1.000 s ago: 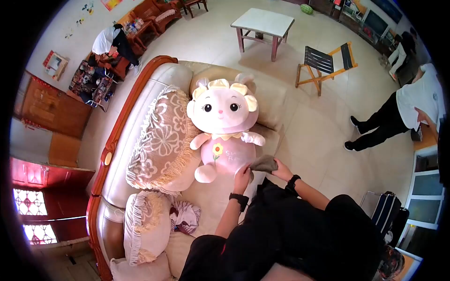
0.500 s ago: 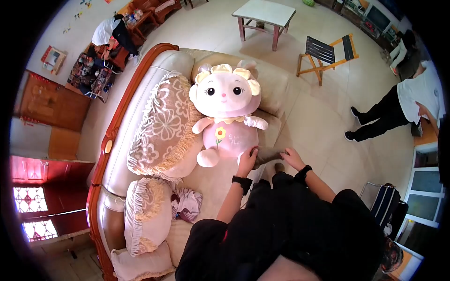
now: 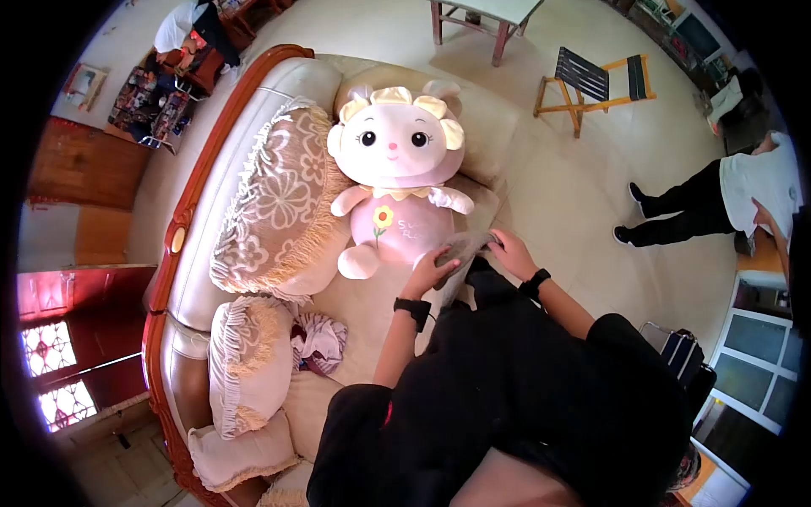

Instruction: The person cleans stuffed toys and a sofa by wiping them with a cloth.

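My left hand (image 3: 431, 272) and my right hand (image 3: 512, 255) grip opposite ends of a thin, greyish, see-through cloth (image 3: 463, 248), stretched between them over the sofa's front edge. The fingers of both are closed on it, and each wrist wears a black band. Just beyond the cloth sits a large pink plush doll (image 3: 414, 235) with a yellow petal frill round its white face and a flower on its belly. It leans back on the sofa seat, its lower side on the right partly hidden by my left hand and the cloth.
A beige sofa (image 3: 355, 325) with a wooden rim carries fringed cushions (image 3: 283, 190) and a crumpled striped cloth (image 3: 321, 342). A folding chair (image 3: 583, 80) and a low table (image 3: 498, 15) stand beyond. One person (image 3: 688, 198) stands at right; another (image 3: 198, 34) bends at far left.
Both hands have risen with the cloth, which now looks paler and more spread out. The view has shifted, so the doll and sofa appear higher and slightly further left.
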`<action>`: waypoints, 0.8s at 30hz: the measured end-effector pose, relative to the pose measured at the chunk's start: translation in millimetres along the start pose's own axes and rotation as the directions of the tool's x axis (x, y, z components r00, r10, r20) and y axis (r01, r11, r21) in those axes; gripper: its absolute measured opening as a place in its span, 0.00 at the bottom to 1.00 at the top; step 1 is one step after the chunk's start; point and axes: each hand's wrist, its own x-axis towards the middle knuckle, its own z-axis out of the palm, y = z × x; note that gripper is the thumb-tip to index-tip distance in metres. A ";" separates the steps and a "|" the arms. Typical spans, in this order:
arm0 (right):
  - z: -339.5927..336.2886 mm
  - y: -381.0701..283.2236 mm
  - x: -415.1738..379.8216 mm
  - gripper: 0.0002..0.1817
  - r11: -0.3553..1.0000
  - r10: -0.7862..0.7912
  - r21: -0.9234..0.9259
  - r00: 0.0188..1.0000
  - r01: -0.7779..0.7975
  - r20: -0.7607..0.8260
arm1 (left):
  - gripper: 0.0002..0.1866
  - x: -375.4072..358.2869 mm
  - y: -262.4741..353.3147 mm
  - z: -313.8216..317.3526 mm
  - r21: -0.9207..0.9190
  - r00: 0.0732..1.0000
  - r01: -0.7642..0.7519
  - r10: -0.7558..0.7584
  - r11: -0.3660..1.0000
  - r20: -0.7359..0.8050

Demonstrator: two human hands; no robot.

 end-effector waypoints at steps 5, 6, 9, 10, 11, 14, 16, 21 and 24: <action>-23.2 7.3 44.3 0.18 0.998 0.003 -0.066 0.998 -0.007 -0.063 | 0.37 36.1 25.3 -5.4 0.096 0.990 -0.002 0.015 0.995 -0.141; -26.6 10.1 58.2 0.17 0.999 -0.007 -0.054 0.995 0.001 -0.102 | 0.37 47.6 32.9 -8.2 0.072 0.980 -0.033 0.046 0.997 -0.193; -41.9 3.8 111.7 0.17 0.995 -0.072 0.050 0.975 0.084 -0.208 | 0.37 84.7 76.2 -26.6 0.184 0.922 -0.156 0.209 0.971 -0.325; -46.2 0.1 132.5 0.17 0.995 -0.062 0.059 0.979 0.075 -0.197 | 0.36 99.2 85.9 -32.4 0.238 0.880 -0.194 0.276 0.952 -0.386; -50.3 -4.7 155.8 0.17 0.983 -0.160 0.049 0.958 0.176 -0.238 | 0.36 114.0 96.1 -39.4 0.296 0.829 -0.226 0.343 0.928 -0.442; -56.3 -31.1 230.0 0.17 0.910 -0.411 -0.109 0.840 0.399 -0.355 | 0.34 159.2 124.4 -66.8 0.372 0.745 -0.133 0.340 0.919 -0.574; -48.6 -42.0 283.5 0.16 0.846 -0.529 -0.257 0.794 0.467 -0.298 | 0.32 193.3 121.2 -86.9 0.551 0.649 -0.059 0.452 0.832 -0.612; -0.1 -22.6 359.6 0.18 0.766 -0.591 -0.332 0.807 0.551 -0.025 | 0.32 243.3 83.6 -110.2 0.565 0.712 0.229 0.259 0.792 -0.652; 20.8 -4.0 362.7 0.19 0.733 -0.554 -0.372 0.817 0.570 0.161 | 0.32 249.8 65.9 -97.8 0.570 0.788 0.424 0.024 0.704 -0.615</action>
